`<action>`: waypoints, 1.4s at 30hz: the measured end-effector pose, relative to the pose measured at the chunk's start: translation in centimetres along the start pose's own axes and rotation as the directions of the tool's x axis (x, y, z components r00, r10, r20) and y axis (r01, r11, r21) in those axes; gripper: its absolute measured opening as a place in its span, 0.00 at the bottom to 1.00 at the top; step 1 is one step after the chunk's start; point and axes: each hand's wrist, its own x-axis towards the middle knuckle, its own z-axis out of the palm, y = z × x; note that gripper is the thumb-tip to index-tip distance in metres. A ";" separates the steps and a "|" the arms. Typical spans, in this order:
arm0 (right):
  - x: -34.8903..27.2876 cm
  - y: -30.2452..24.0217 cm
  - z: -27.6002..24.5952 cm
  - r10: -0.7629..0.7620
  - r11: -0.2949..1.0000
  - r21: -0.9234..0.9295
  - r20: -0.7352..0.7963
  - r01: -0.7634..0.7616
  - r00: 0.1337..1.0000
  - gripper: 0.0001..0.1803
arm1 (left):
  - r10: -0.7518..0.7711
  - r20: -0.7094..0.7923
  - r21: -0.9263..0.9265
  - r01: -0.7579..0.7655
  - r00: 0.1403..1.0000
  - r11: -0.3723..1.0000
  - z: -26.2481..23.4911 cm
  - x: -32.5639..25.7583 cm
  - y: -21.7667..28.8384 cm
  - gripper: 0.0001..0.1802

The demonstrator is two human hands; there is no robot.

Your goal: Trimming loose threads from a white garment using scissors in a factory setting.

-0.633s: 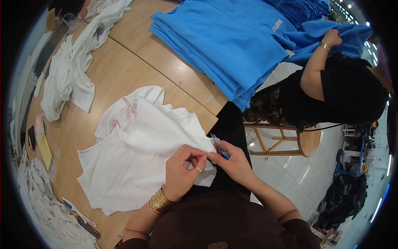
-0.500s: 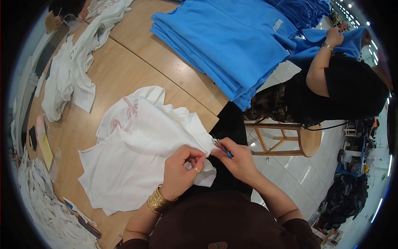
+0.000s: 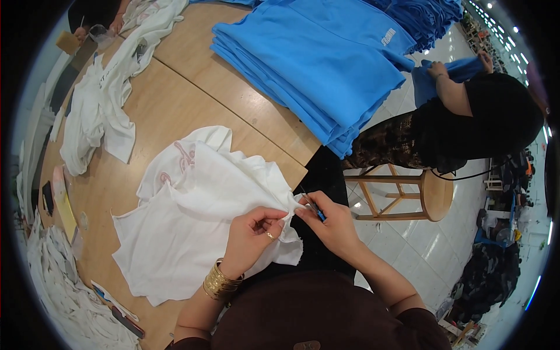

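A white garment (image 3: 192,221) with a pink print lies crumpled on the wooden table (image 3: 192,99) in front of me. My left hand (image 3: 254,233), with gold bangles at the wrist, pinches the garment's edge near the table's corner. My right hand (image 3: 329,224) holds a small blue-handled thread snipper (image 3: 314,208) with its tip at the same bit of cloth, right beside my left fingers.
A tall stack of blue shirts (image 3: 326,64) fills the far right of the table. More white garments (image 3: 99,111) lie at the left and in a heap (image 3: 58,291) at the lower left. A person in black (image 3: 478,122) sits by a wooden stool (image 3: 420,195) on the right, handling blue cloth.
My hands stay at the garment's edge with only small finger shifts. The person on the right has moved the hand with the blue cloth.
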 end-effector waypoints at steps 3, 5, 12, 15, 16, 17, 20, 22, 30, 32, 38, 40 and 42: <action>-0.2 -2.2 -1.5 0.228 0.973 0.003 0.118 -0.230 0.967 0.13 | 0.018 -0.039 -0.036 -0.019 0.999 0.999 0.0 0.0 0.0 0.09; -1.2 -2.9 -2.1 0.275 0.933 0.166 0.243 -0.319 0.930 0.12 | 0.046 -0.059 0.033 -0.044 0.997 0.998 0.3 0.0 0.2 0.08; -2.6 -2.9 -1.8 0.255 0.947 0.090 0.376 -0.309 0.891 0.11 | 0.124 -0.109 0.103 -0.113 0.986 0.988 1.0 -0.3 0.2 0.08; -2.8 -2.7 -1.6 0.259 0.953 0.050 0.387 -0.300 0.885 0.12 | 0.153 -0.114 0.108 -0.141 0.982 0.984 1.2 -0.4 -0.1 0.08; -2.8 -2.7 -1.6 0.260 0.952 0.049 0.384 -0.301 0.886 0.12 | 0.171 -0.115 0.126 -0.156 0.979 0.980 1.2 -0.5 -0.2 0.08; -2.8 -2.7 -1.6 0.262 0.952 0.048 0.381 -0.302 0.887 0.12 | 0.189 -0.115 0.142 -0.172 0.975 0.975 1.2 -0.5 -0.2 0.09; -2.8 -2.7 -1.6 0.292 0.943 0.038 0.388 -0.331 0.874 0.13 | 0.192 -0.117 0.141 -0.175 0.974 0.974 1.5 -0.5 0.0 0.09; -2.5 -2.9 -1.7 0.308 0.935 0.045 0.392 -0.353 0.867 0.13 | 0.212 -0.120 0.163 -0.191 0.970 0.968 1.6 -0.4 -0.1 0.08; -1.4 -2.9 -0.9 0.364 0.802 0.290 0.456 -0.522 0.812 0.16 | 0.277 -0.151 0.239 -0.237 0.949 0.942 1.2 -0.2 -0.3 0.08; -2.4 -1.6 0.5 0.385 0.736 0.380 0.446 -0.560 0.808 0.18 | 0.331 -0.142 0.252 -0.289 0.933 0.923 1.3 -0.2 -0.8 0.09; -2.9 0.5 1.6 0.365 0.779 0.417 0.307 -0.469 0.879 0.17 | 0.246 -0.095 0.134 -0.232 0.965 0.963 1.7 -0.1 -2.2 0.09; -2.3 0.4 1.6 0.414 0.797 0.400 0.181 -0.452 0.892 0.15 | 0.109 -0.019 0.016 -0.109 0.994 0.994 1.4 -0.3 -2.3 0.09; -1.5 2.0 1.6 0.396 0.819 0.413 0.095 -0.399 0.913 0.15 | 0.108 -0.013 0.026 -0.108 0.994 0.994 0.9 -0.5 -2.0 0.09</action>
